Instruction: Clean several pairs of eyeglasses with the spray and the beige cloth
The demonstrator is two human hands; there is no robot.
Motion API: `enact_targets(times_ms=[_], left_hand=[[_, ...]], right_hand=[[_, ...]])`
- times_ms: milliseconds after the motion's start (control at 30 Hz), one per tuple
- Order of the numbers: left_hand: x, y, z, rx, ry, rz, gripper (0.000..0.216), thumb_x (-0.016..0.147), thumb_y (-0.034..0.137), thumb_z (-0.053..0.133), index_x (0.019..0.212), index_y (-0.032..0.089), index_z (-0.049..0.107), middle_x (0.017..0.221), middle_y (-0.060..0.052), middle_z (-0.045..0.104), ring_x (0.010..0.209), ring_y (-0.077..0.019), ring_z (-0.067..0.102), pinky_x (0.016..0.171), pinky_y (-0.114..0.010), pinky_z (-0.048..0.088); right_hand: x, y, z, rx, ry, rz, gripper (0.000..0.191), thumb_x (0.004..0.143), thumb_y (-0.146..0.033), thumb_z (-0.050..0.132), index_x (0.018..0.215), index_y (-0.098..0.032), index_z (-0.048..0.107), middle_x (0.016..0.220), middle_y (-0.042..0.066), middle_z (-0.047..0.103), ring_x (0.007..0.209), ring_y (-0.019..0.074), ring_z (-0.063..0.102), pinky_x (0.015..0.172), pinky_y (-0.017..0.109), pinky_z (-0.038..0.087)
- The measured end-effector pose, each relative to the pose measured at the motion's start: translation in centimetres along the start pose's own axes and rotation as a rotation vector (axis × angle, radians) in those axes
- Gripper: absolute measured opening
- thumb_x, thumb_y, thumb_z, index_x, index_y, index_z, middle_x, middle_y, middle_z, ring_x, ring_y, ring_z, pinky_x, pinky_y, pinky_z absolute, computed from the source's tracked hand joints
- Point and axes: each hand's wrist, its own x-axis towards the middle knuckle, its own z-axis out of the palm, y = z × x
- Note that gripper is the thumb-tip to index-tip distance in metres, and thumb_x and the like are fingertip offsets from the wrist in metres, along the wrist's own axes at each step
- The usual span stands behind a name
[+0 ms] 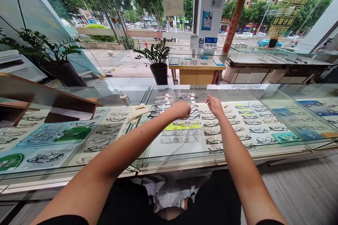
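My left hand (pixel 182 110) is closed, fingers curled down, over eyeglasses laid out on the glass counter top. Dark-framed eyeglasses (pixel 194 113) show just beside its fingers; whether it grips a pair is hidden. To its right, my right hand (pixel 215 105) is raised a little above the counter, thumb and fingers drawn together. Anything between those fingertips is too small to make out. Behind my left hand lie rows of thin-framed eyeglasses (pixel 166 97). Nearer me, a clear-looking pair (pixel 183 124) rests above a yellow-green strip, casting shadows onto the white shelf below.
A crumpled beige cloth (pixel 137 113) and a small white spray bottle (pixel 124 97) are on the counter, left of my hands. The glass showcase (pixel 174 151) holds many more eyeglasses (pixel 213 140). A brown wooden stand (pixel 63 102) is at far left; a potted plant (pixel 158 72) stands beyond.
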Motion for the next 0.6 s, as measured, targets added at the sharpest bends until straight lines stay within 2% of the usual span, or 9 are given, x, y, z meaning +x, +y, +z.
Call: enact_targets(times_ms=[133,233,333,400,500,600], left_hand=[[0.3,-0.1,0.6,-0.034,0.024,0.009,0.023,0.076,0.018,0.067,0.092,0.022,0.083,0.098,-0.012,0.081,0.093,-0.0279,0.072,0.08,-0.033,0.051],[0.2,-0.4,0.1,-0.082,0.067,0.024,0.021,0.077,0.021,0.067,0.091,0.023,0.083,0.096,-0.01,0.08,0.091,-0.0278,0.071,0.076,-0.032,0.049],[-0.1,-0.9,-1.0,-0.135,0.121,0.026,0.019,0.079,0.027,0.068,0.09,0.024,0.083,0.092,-0.008,0.079,0.085,-0.0254,0.069,0.071,-0.031,0.046],[-0.5,-1.5,-1.7,-0.205,0.175,0.029,0.02,0.081,0.031,0.067,0.091,0.025,0.082,0.087,-0.005,0.078,0.078,-0.0223,0.067,0.068,-0.03,0.043],[-1.7,-2.8,-2.0,-0.533,0.3,0.042,0.022,0.083,0.039,0.067,0.087,0.021,0.08,0.072,-0.002,0.069,0.065,-0.017,0.057,0.061,-0.029,0.036],[-3.5,-4.5,-1.3,-0.928,0.418,0.044,0.03,0.082,0.048,0.071,0.081,0.019,0.075,0.059,0.002,0.056,0.058,-0.0136,0.047,0.059,-0.028,0.031]], right_hand=[[0.4,0.3,0.0,0.083,0.074,0.013,0.069,0.082,-0.091,0.056,0.069,-0.024,0.056,0.045,-0.006,0.035,0.044,0.0116,0.029,0.047,0.03,0.02],[0.8,0.3,-0.1,0.181,0.142,0.032,0.056,0.084,-0.079,0.064,0.073,-0.024,0.054,0.048,-0.007,0.036,0.047,0.0115,0.032,0.046,0.028,0.024],[0.8,-0.2,-0.4,0.297,0.135,0.07,0.039,0.077,-0.058,0.075,0.084,-0.025,0.055,0.057,-0.008,0.044,0.05,0.0111,0.038,0.047,0.026,0.03],[0.6,-0.7,-0.6,0.373,0.1,0.089,0.036,0.071,-0.045,0.077,0.091,-0.026,0.056,0.064,-0.008,0.049,0.052,0.0105,0.041,0.048,0.025,0.035],[-0.3,-1.9,-0.6,0.472,0.026,0.098,0.038,0.064,-0.035,0.076,0.096,-0.026,0.057,0.07,-0.007,0.052,0.055,0.0099,0.043,0.05,0.024,0.037],[-1.5,-3.4,0.3,0.541,-0.048,0.09,0.041,0.062,-0.029,0.079,0.098,-0.025,0.06,0.075,-0.006,0.054,0.059,0.0097,0.044,0.054,0.024,0.042]])
